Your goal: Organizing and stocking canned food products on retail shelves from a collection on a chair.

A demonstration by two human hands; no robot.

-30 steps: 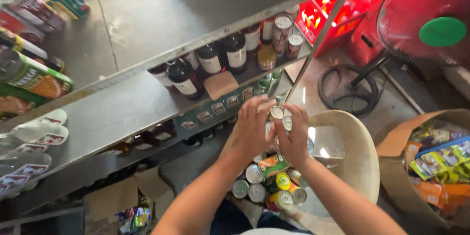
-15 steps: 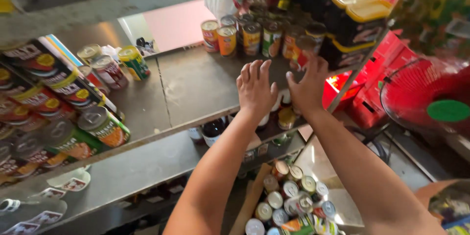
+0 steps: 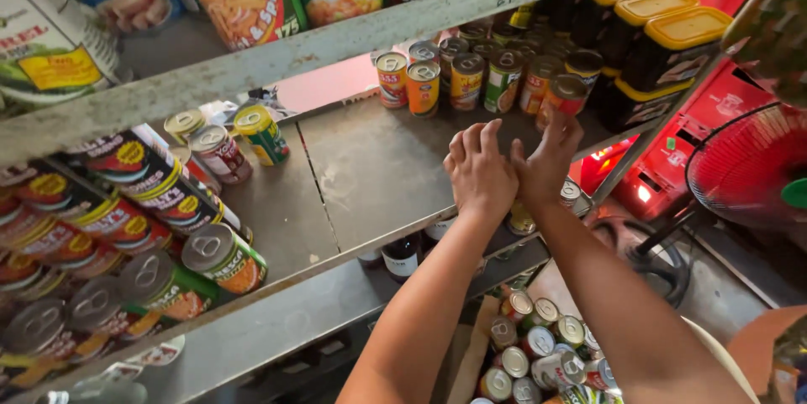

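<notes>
On the middle metal shelf (image 3: 378, 177), seen from the head camera, both hands were raised side by side over a bare part of the surface. The left hand (image 3: 481, 170) had its fingers curled and close together, its back to the camera; whether it held something I could not tell. The right hand (image 3: 548, 160) reached toward two o'clock, its fingertips touching an orange can (image 3: 565, 95) at the end of a row of cans (image 3: 458, 76) that stood upright at the back of the shelf. The fingers were narrow there, and the pictures did not show if they closed around that can.

At three o'clock from the row stood dark jars with yellow lids (image 3: 664, 42). At nine o'clock of the hands, more cans lay on their sides in a pile (image 3: 126, 227).

Below the arms, at six o'clock, a group of loose cans (image 3: 538, 349) waited low down, near the floor. By my judgement, the row at the back was partly made, the shelf in front of it was not yet filled, and many cans were left below.
</notes>
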